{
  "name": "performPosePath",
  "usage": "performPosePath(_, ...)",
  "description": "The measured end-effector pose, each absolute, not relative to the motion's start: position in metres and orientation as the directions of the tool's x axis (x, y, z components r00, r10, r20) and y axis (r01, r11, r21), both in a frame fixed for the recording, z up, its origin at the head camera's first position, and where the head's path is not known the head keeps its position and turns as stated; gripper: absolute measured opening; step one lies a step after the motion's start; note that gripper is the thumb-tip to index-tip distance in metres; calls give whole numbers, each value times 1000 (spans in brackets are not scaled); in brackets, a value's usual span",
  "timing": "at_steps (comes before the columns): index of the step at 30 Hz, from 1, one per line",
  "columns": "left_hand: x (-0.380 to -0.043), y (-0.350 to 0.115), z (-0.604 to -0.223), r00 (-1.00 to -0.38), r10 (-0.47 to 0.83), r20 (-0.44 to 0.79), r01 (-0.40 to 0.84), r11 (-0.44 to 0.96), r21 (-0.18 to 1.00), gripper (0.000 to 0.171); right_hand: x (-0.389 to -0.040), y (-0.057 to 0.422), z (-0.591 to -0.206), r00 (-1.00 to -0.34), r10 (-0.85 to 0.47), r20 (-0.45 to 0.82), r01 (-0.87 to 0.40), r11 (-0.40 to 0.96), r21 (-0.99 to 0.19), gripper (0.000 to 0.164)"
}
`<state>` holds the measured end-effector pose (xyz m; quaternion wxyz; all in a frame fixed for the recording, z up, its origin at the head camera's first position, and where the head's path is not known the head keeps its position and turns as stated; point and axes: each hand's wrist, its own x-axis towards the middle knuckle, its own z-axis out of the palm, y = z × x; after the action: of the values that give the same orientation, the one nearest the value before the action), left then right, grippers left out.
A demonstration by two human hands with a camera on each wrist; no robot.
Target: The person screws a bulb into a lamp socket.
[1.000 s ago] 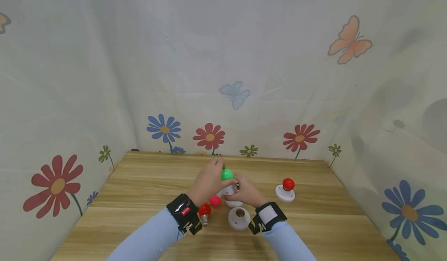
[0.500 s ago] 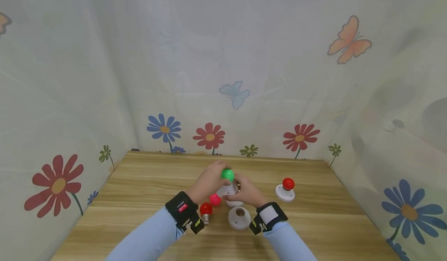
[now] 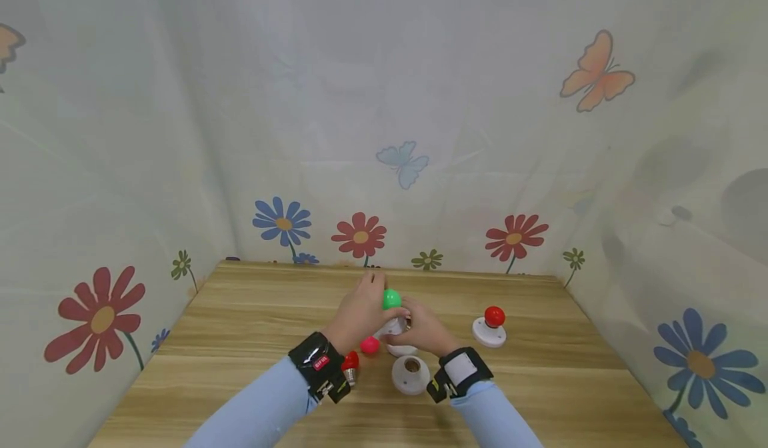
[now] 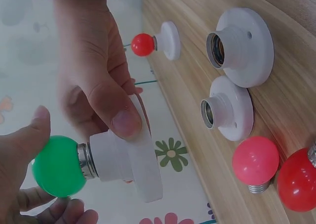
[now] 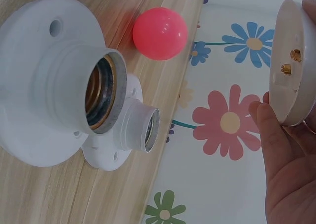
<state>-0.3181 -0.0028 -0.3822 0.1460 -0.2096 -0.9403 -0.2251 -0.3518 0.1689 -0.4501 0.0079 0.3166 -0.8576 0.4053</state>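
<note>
A green light bulb sits partway in a white lamp holder, some of its metal thread showing between them in the left wrist view. My left hand has its thumb and fingers round the bulb. With my right hand I grip the round base of the lamp holder, held tilted above the table. In the right wrist view its underside shows two brass screws. Below are two more lamp holders, a nearer one and a farther one. A pink bulb and a loose red bulb lie beside them.
Off to the right stands another lamp holder with a red bulb in it. The wood-grain table ends at a flower-printed curtain at the back and sides.
My left hand has turned about the green bulb; its fingers came over the bulb half a second ago and now reach up behind it. The right hand keeps its hold on the lamp holder.
</note>
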Motion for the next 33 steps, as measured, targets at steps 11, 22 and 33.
performPosePath(11, -319, -4, -383, -873, 360, 328, 479, 761, 439, 47, -353, 168, -452, -800, -536, 269, -538, 441, -719, 59)
performPosePath(22, -319, -3, -377, -898, 381, 219, 433, 675, 597, 56, -351, 168, -448, -802, -533, 268, -544, 467, -697, 57)
performPosePath(33, -324, -6, -387, -808, 368, 459, 505, 835, 219, 60, -350, 166, -443, -809, -530, 255, -534, 481, -695, 58)
